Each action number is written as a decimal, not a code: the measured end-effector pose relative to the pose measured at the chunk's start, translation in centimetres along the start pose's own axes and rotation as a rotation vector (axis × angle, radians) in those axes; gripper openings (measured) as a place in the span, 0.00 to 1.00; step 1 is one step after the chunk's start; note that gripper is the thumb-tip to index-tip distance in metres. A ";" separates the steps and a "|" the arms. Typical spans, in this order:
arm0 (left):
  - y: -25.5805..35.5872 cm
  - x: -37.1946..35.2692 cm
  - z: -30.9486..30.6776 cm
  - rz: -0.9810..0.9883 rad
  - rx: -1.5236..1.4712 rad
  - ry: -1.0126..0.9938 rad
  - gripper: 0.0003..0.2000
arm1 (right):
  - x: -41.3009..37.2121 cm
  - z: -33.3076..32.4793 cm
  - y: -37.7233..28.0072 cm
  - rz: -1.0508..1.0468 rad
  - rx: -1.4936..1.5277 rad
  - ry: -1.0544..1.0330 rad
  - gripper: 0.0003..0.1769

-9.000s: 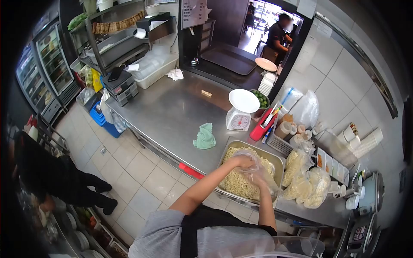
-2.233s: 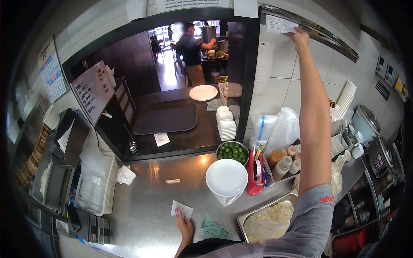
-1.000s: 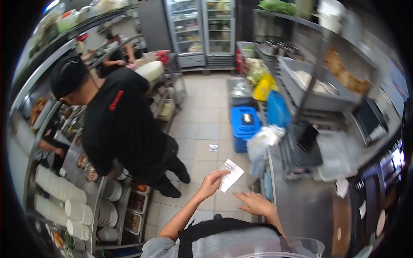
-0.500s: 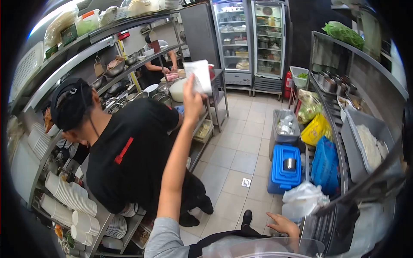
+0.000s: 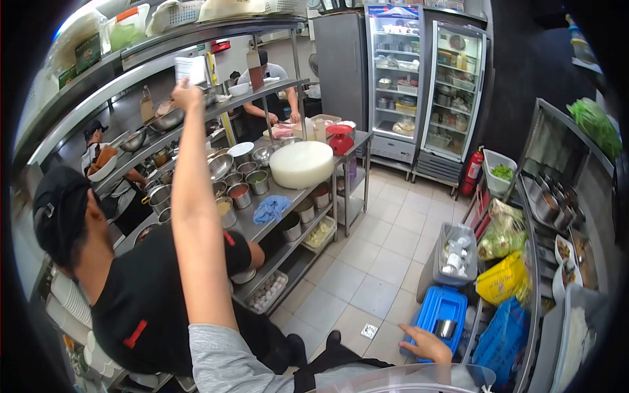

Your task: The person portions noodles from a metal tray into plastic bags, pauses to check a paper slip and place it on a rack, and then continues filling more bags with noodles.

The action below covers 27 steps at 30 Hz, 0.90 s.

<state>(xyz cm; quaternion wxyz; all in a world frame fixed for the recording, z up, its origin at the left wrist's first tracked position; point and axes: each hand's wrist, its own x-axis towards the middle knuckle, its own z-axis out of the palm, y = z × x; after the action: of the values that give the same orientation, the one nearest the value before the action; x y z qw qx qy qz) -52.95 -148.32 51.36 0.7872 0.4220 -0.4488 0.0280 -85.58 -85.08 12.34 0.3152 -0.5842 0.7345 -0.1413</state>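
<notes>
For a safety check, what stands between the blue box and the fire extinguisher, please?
In the head view, a grey bin stands between the blue box and the fire extinguisher.

Head-worn view, from above — forward and down, kitchen aisle [image 5: 383,252]

The header panel [image 5: 394,12] of the left glass-door refrigerator [image 5: 397,78] bears lettering that apparently begins "FUJI". Marks too small or blurred to read stand on the paper slip [image 5: 190,69] in the left hand [image 5: 188,95], the yellow bag [image 5: 501,278], the green box [image 5: 88,55] and the fire extinguisher [image 5: 472,173].
</notes>
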 end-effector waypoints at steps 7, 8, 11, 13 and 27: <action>-5.6 14.4 3.8 -0.140 -0.311 0.186 0.18 | 13.3 -2.2 4.3 0.180 0.022 -0.102 0.34; -7.9 18.5 4.8 -0.106 -0.313 0.174 0.16 | 15.4 -1.7 5.9 0.153 0.059 -0.029 0.34; -10.1 24.2 5.4 -0.232 -0.438 0.084 0.12 | 20.7 -4.4 5.0 0.067 0.208 0.029 0.34; -10.0 26.0 5.6 -0.295 -0.414 0.100 0.10 | 23.9 -6.2 4.0 0.092 0.099 0.021 0.34; -1.6 13.8 14.1 0.116 -0.671 -0.243 0.17 | 27.3 -7.1 1.0 0.251 0.041 0.036 0.31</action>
<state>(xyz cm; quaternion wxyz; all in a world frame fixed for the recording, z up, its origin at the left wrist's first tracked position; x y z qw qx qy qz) -53.71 -163.66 63.79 0.8198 0.1144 -0.5466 -0.1267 -94.00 -111.83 9.02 0.3291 -0.4783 0.8043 -0.1263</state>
